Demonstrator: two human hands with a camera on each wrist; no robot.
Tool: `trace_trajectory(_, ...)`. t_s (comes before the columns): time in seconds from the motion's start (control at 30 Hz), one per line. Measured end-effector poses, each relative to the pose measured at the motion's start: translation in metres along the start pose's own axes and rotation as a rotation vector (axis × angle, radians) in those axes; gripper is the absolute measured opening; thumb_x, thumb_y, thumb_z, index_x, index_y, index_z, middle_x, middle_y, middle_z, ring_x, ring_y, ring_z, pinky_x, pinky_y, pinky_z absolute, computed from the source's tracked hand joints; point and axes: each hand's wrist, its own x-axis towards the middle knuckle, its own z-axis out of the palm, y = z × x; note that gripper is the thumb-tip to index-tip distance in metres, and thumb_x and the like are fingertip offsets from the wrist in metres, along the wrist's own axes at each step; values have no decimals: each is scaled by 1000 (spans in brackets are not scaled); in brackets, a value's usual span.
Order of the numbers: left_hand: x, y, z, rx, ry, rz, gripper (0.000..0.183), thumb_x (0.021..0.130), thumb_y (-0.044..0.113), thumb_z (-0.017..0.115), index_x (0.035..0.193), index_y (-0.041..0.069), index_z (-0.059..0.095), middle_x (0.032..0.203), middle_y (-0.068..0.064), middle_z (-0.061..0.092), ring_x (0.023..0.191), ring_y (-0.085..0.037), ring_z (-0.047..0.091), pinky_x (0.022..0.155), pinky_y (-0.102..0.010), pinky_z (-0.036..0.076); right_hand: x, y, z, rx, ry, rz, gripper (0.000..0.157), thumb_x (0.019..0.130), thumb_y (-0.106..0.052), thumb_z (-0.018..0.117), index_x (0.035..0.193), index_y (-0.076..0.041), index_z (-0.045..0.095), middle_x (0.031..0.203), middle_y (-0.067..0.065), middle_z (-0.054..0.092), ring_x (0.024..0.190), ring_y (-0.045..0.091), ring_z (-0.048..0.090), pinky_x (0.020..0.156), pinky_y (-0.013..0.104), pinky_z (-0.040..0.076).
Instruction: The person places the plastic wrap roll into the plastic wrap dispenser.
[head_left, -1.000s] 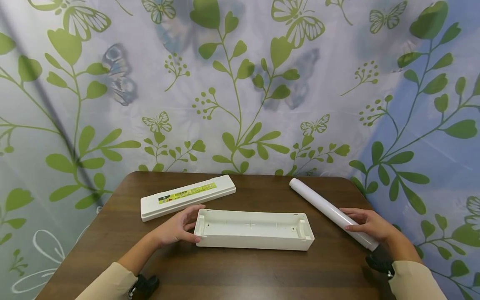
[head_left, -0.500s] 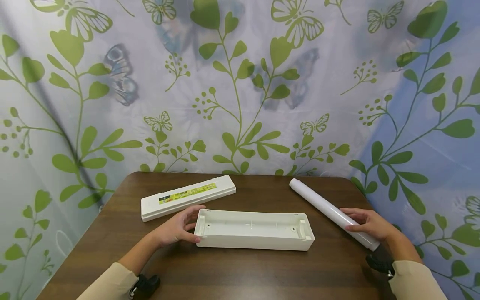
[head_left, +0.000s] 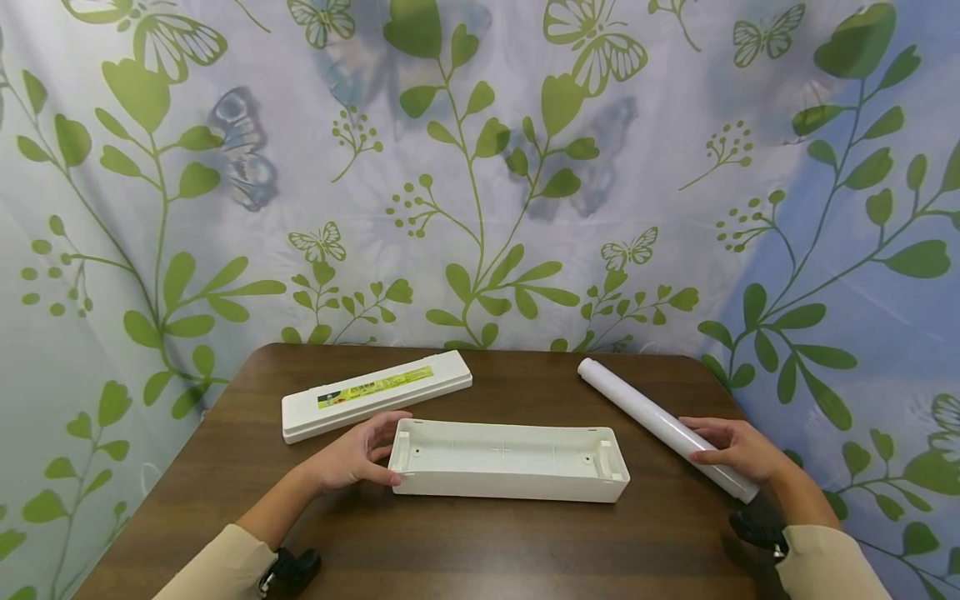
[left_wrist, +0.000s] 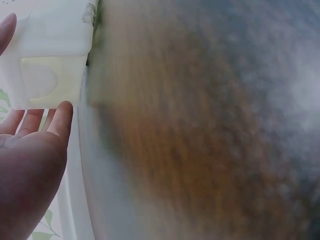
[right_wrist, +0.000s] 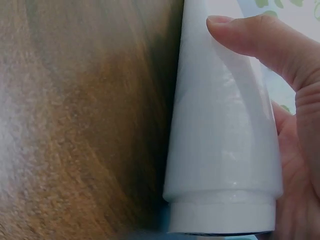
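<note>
My left hand (head_left: 358,454) holds the left end of a long white open-topped plastic box (head_left: 504,485), thumb at the near corner and fingers round the far side. In the left wrist view, several fingertips (left_wrist: 62,117) touch the end wall of the box (left_wrist: 52,42). On the right, my right hand (head_left: 738,450) grips the near part of a white roll of plastic wrap (head_left: 645,410) lying slantwise. The right wrist view shows the thumb across the glossy wrap roll (right_wrist: 225,125), its core poking out at the near end; the other fingers are mostly hidden behind it.
Behind the box, a white lid (head_left: 375,396) with a yellow-green label lies at an angle. Everything is on a brown wooden table (head_left: 480,550). A curtain (head_left: 465,208) printed with leaves and butterflies hangs behind the far edge.
Both hands, the box, the lid and the roll of plastic wrap keep practically the same places. Only the curtain at the far left has shifted.
</note>
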Motion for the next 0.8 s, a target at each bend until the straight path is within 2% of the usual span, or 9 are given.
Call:
trace_trajectory(0.1,-1,1,0,2,-1,3,101,80,4,86,158,0,23,160,-22,33,149,-44,32,107,-23,48,-1,0,1,-28,19,-31,63,85,-15,83,139,6,58,120,27,71,96,-2,67,75,18,52)
trace_trajectory(0.27,-1,3,1,8,-7,4,100,80,3,86,158,0,23,160,-22,34,149,-43,32,107,-23,49,-1,0,2,-40,44,-28,61,85,-15,83,138,6,60,120,26,71,94,-1,67,74,19,53)
trace_trajectory(0.53,-1,4,1,8,-15,17,100,80,2,86,158,-1,23,159,-24,34,149,-44,31,109,-24,47,-2,-1,6,17,60,-62,59,85,-10,83,135,11,59,120,26,72,93,-2,67,73,17,54)
trace_trajectory(0.8,0,3,1,15,-20,20,99,80,2,86,157,-1,24,158,-23,35,148,-44,34,108,-27,49,-1,-5,10,58,71,-88,56,84,-7,82,132,12,61,117,19,74,92,-1,66,73,17,53)
